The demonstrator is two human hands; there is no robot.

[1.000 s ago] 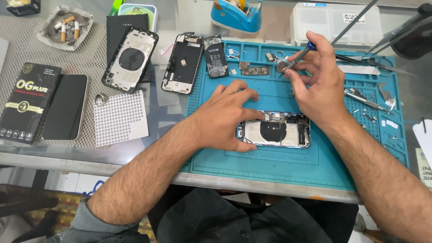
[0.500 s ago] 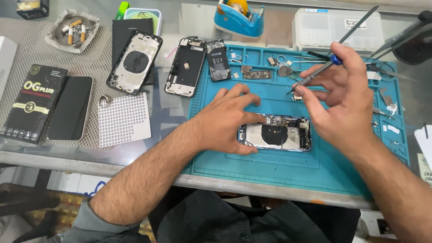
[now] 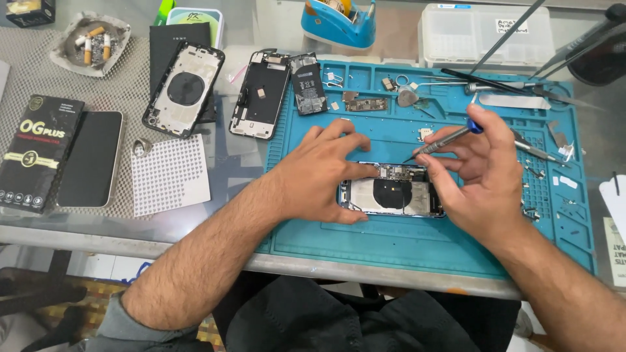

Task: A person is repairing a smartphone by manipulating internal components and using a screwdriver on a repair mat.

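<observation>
An opened phone body [image 3: 391, 195] with a round dark coil lies on the teal repair mat [image 3: 404, 244]. My left hand [image 3: 323, 173] rests on its left end, fingers spread, pinning it down. My right hand [image 3: 479, 166] grips a small screwdriver [image 3: 443, 138] with a blue cap, its tip pointing down-left just above the phone's upper edge. Loose small parts, a circuit board [image 3: 365, 104] and tweezers [image 3: 482, 85] sit along the mat's far edge.
Left of the mat lie a phone battery [image 3: 308, 85], an empty phone frame [image 3: 259, 96], a back housing [image 3: 184, 90], a dotted white sheet [image 3: 171, 175], a dark phone [image 3: 91, 160] and a black box [image 3: 36, 153]. An ashtray [image 3: 91, 42], tape dispenser [image 3: 339, 19] and clear parts box [image 3: 486, 36] stand at the back.
My right hand has come down from the mat's far edge with the screwdriver, bringing its tip to the phone's top edge. My left hand stays on the phone.
</observation>
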